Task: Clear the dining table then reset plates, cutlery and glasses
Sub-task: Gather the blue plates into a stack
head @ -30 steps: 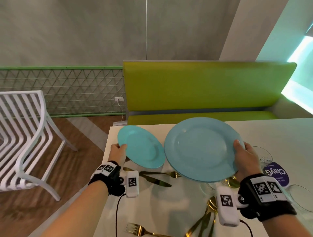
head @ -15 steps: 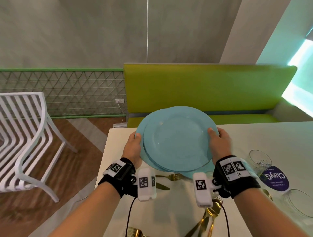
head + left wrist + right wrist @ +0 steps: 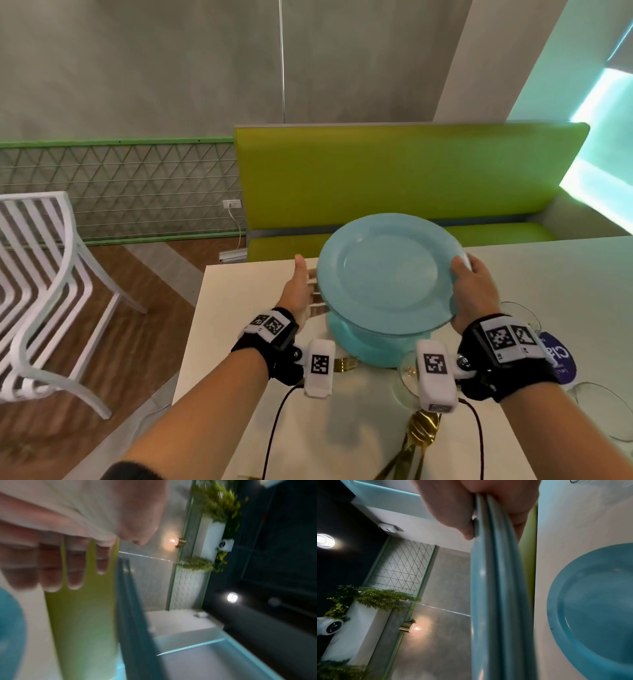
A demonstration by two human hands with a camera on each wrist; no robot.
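My right hand (image 3: pixel 471 286) grips the right rim of a stack of two light blue plates (image 3: pixel 387 270), held tilted above the white table (image 3: pixel 534 274). In the right wrist view both rims of the stacked plates (image 3: pixel 494 588) show pinched between thumb and fingers. My left hand (image 3: pixel 303 279) is open beside the stack's left rim, fingers straight and holding nothing; whether they touch the stack I cannot tell. In the left wrist view the left fingers (image 3: pixel 73 566) are blurred, with the stacked plates (image 3: pixel 132 608) edge-on. Another blue plate (image 3: pixel 363 346) lies on the table under the stack.
Gold fork (image 3: pixel 346 365) and gold spoons (image 3: pixel 423 430) lie near the table's front. Clear glasses (image 3: pixel 406 377) (image 3: pixel 522 313) (image 3: pixel 608 416) and a purple coaster (image 3: pixel 560 358) sit to the right. A green bench (image 3: pixel 411 178) is behind, a white chair (image 3: pixel 44 291) at left.
The small plate from my left hand and the large plate from my right came together into one stack. The stack shifted right, and my left hand let go and opened.
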